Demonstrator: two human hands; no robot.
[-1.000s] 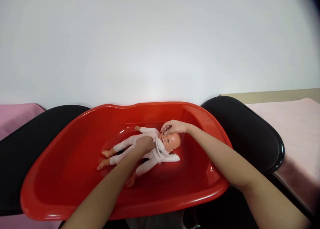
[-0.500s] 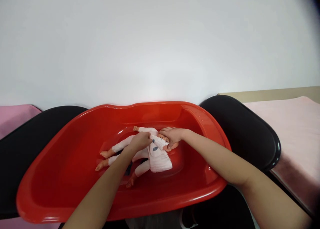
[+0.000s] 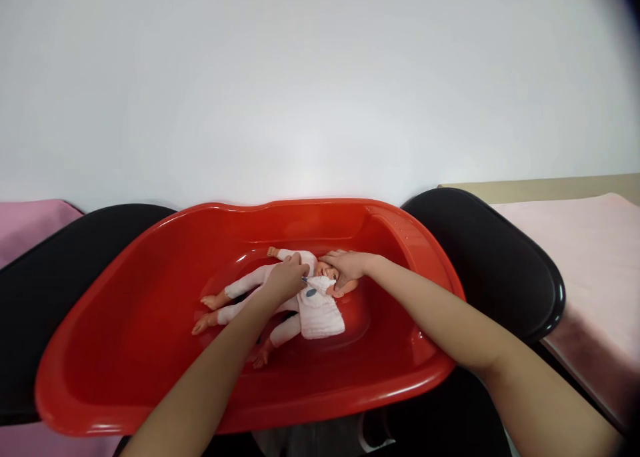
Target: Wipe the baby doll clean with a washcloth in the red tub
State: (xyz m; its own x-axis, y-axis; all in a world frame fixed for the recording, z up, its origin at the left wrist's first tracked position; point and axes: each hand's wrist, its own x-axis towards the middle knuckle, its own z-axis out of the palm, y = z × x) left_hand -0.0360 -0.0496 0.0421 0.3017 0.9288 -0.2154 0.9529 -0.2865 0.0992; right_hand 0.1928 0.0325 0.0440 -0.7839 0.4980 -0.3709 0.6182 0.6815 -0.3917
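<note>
A baby doll [image 3: 249, 282] in pale pink clothes lies on its back in a red baby bathtub [image 3: 120, 357], its head to the right and bare feet to the left. Draped over its upper body and one shoulder is a white cloth [image 3: 323, 318] with a grey-blue print. My left hand [image 3: 287, 276] is closed on the upper part of this cloth, above the doll's chest. Over the doll's head, my right hand [image 3: 348, 265] rests with its fingers across the brow and its thumb along the side. My left forearm covers part of the doll's lower body.
Black chair-like surfaces flank the tub, one at the left [image 3: 55, 277] and one at the right [image 3: 490, 264]. Light pink padding [image 3: 590, 264] lies beyond the right one, and darker pink fabric [image 3: 35, 224] at the far left. A white wall [image 3: 310, 90] rises behind the tub.
My left hand has shifted slightly up and right, and the cloth edge by the doll's chin has folded lower, showing more of the mouth area. My right hand stays on the head.
</note>
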